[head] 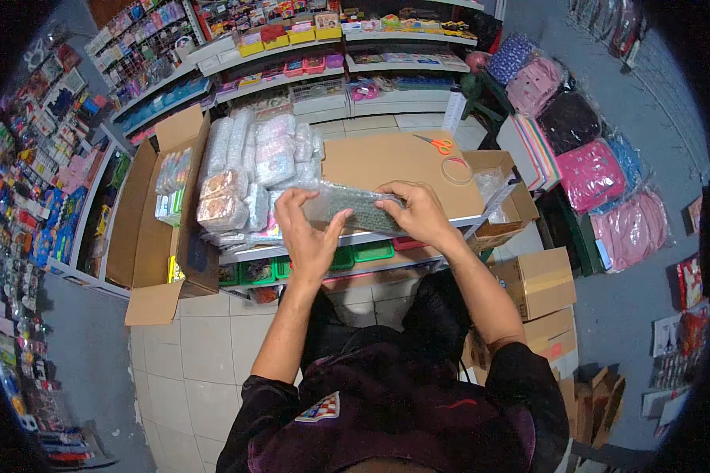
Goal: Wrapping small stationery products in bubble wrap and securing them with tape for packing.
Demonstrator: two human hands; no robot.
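My left hand [307,230] and my right hand [417,210] hold a flat greenish packet in bubble wrap [364,207] between them, above the table's front edge. My right fingers and thumb pinch its right end, while my left thumb and fingers grip its left side. A pile of bubble-wrapped packets [275,151] lies just left of it. On a brown cardboard sheet [373,154] behind my hands are orange-handled scissors [441,145] and a roll of clear tape [457,170].
An open carton [145,236] stands at the left, with packets inside. Another open box [515,204] with clear plastic is at the right, above closed cartons [547,284]. Green trays [373,251] sit under the tabletop. Stocked shelves [408,68] stand behind; wrapped bags [591,174] are at the right.
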